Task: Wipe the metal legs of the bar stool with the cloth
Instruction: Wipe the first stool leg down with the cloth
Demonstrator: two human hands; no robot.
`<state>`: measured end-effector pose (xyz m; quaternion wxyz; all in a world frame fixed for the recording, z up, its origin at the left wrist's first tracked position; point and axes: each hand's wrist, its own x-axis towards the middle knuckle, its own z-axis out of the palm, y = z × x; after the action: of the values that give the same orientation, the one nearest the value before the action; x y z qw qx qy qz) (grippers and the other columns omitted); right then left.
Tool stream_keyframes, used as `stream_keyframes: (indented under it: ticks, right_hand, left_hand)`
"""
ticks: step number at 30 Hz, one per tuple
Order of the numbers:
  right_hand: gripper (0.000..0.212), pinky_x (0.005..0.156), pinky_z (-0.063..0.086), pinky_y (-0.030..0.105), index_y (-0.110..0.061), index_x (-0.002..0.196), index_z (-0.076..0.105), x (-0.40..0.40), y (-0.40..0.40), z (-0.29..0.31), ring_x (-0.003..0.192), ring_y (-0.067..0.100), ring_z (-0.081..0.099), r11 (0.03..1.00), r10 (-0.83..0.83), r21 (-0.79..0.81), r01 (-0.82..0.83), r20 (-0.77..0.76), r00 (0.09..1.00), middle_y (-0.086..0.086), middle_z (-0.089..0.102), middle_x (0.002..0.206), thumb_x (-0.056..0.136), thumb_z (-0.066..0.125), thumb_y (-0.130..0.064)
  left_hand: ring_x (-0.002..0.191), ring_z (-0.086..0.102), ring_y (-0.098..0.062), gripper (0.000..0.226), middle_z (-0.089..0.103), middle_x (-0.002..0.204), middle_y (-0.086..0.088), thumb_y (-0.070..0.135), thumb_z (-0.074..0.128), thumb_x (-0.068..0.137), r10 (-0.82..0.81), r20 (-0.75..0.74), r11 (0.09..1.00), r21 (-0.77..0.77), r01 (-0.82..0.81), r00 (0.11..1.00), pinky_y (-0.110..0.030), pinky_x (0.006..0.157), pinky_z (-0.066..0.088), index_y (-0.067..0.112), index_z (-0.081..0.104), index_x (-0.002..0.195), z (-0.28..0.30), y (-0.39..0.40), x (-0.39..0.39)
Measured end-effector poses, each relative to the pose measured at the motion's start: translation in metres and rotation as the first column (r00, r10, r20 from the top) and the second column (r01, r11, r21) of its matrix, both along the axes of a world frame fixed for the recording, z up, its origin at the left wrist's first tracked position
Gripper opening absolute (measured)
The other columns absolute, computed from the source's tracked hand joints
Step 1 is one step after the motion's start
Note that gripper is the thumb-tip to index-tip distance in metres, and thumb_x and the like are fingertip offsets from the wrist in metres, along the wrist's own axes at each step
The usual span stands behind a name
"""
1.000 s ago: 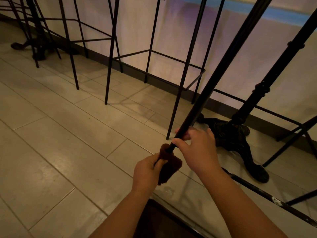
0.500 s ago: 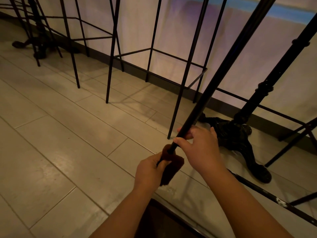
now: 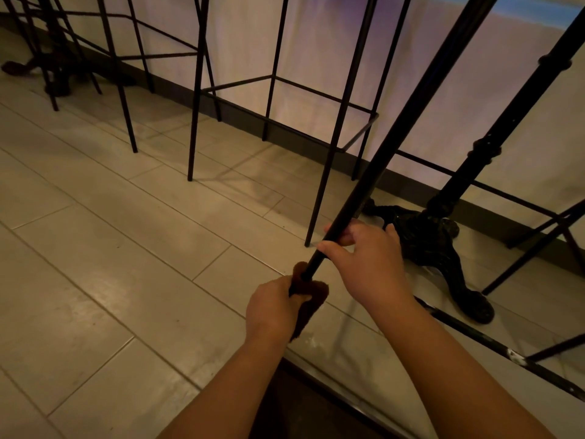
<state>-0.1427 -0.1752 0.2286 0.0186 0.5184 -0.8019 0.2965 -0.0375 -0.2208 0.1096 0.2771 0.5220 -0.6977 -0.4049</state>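
A black metal stool leg (image 3: pixel 399 122) slants from the top right down toward the middle of the view, its foot lifted off the floor. My right hand (image 3: pixel 364 264) grips the leg just above its lower end. My left hand (image 3: pixel 272 308) holds a dark brown cloth (image 3: pixel 308 299) wrapped round the tip of the leg, just below my right hand. The very end of the leg is hidden inside the cloth.
Other black wire-frame stools (image 3: pixel 285 99) stand along the white wall (image 3: pixel 316 42) on the tiled floor (image 3: pixel 110 264). An ornate black cast-iron table base (image 3: pixel 443 242) stands at the right. A scuffed black bar (image 3: pixel 506 353) runs low at the right. A dark surface (image 3: pixel 300 407) lies under my arms.
Both hands keep their grip on the leg and the cloth. The view has shifted slightly; the cloth stays at the leg's lower end.
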Motion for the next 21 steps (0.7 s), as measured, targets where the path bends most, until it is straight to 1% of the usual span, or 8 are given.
stream_keyframes:
  ticks: [4,7,9,11,13,15,18,21]
  right_hand:
    - [0.027,0.116,-0.001,0.04,-0.031,0.108,0.063,0.003,0.002,0.003,0.112,0.011,0.054,1.0,-0.014,0.025,0.013,0.015,1.0,-0.013,0.068,0.094,0.086,0.059,-0.047]
    - [0.024,0.116,0.0,0.041,-0.032,0.105,0.063,0.003,0.001,0.004,0.11,0.01,0.055,1.0,-0.009,0.03,0.009,0.009,1.0,-0.013,0.068,0.091,0.087,0.059,-0.047]
    - [0.023,0.116,0.0,0.04,-0.032,0.104,0.064,0.002,0.001,0.003,0.109,0.01,0.056,1.0,-0.008,0.02,0.007,0.011,1.0,-0.013,0.068,0.089,0.086,0.059,-0.046]
    - [0.024,0.116,0.0,0.04,-0.031,0.105,0.064,0.002,0.001,0.002,0.109,0.011,0.055,1.0,-0.009,0.017,0.009,0.006,1.0,-0.013,0.068,0.089,0.086,0.059,-0.047]
    - [0.025,0.116,0.0,0.04,-0.031,0.105,0.064,0.002,0.001,0.001,0.111,0.011,0.054,1.0,-0.009,0.018,0.009,0.004,1.0,-0.013,0.068,0.091,0.086,0.059,-0.047]
    - [0.025,0.116,0.001,0.041,-0.032,0.105,0.064,0.002,0.001,0.001,0.11,0.01,0.054,1.0,-0.006,0.016,0.006,0.002,1.0,-0.013,0.068,0.091,0.086,0.059,-0.047]
    - [0.025,0.117,0.0,0.042,-0.033,0.106,0.063,0.002,0.002,0.002,0.11,0.009,0.055,1.0,-0.008,0.023,0.008,-0.003,1.0,-0.013,0.069,0.092,0.086,0.058,-0.047]
    - [0.025,0.116,0.0,0.042,-0.033,0.106,0.064,0.003,0.002,0.002,0.11,0.01,0.055,1.0,-0.01,0.025,0.01,0.004,1.0,-0.013,0.069,0.093,0.087,0.058,-0.047]
  left_hand:
    - [0.069,0.061,-0.006,0.025,0.063,0.077,0.011,0.033,0.061,0.085,-0.047,-0.013,0.999,-0.01,0.047,0.999,-0.02,0.062,0.05,0.031,0.066,0.109,-0.002,0.004,0.005]
    - [0.087,0.063,-0.006,0.035,0.068,0.097,0.01,0.019,0.058,0.088,-0.107,-0.094,0.994,-0.012,0.106,0.99,-0.022,0.079,0.052,0.036,0.062,0.119,-0.013,0.007,0.012]
    - [0.091,0.063,-0.006,0.037,0.069,0.101,0.008,0.014,0.059,0.087,-0.099,-0.106,0.994,0.029,0.103,0.989,-0.026,0.084,0.052,0.035,0.063,0.117,-0.018,0.005,0.012]
    - [0.084,0.065,-0.008,0.029,0.07,0.092,0.008,0.017,0.062,0.086,-0.054,-0.105,0.994,0.086,0.063,0.993,-0.029,0.079,0.055,0.032,0.067,0.109,-0.02,0.001,0.011]
    - [0.073,0.062,-0.006,0.02,0.066,0.08,0.011,0.022,0.064,0.083,-0.027,-0.062,0.995,0.09,0.032,0.998,-0.025,0.068,0.054,0.029,0.069,0.102,-0.022,-0.002,0.012]
    - [0.067,0.059,-0.001,0.015,0.062,0.074,0.013,0.027,0.065,0.082,-0.001,-0.022,0.997,0.08,0.002,1.0,-0.021,0.061,0.051,0.028,0.068,0.097,-0.027,-0.003,0.016]
    - [0.066,0.061,-0.001,0.02,0.065,0.077,0.012,0.026,0.061,0.087,0.005,-0.032,0.997,0.073,-0.003,0.999,-0.015,0.056,0.05,0.03,0.067,0.106,-0.033,0.003,0.017]
    - [0.072,0.061,-0.006,0.026,0.068,0.088,0.007,0.021,0.059,0.088,-0.002,-0.016,0.999,0.051,0.003,1.0,-0.019,0.063,0.051,0.027,0.065,0.113,-0.037,0.006,0.009]
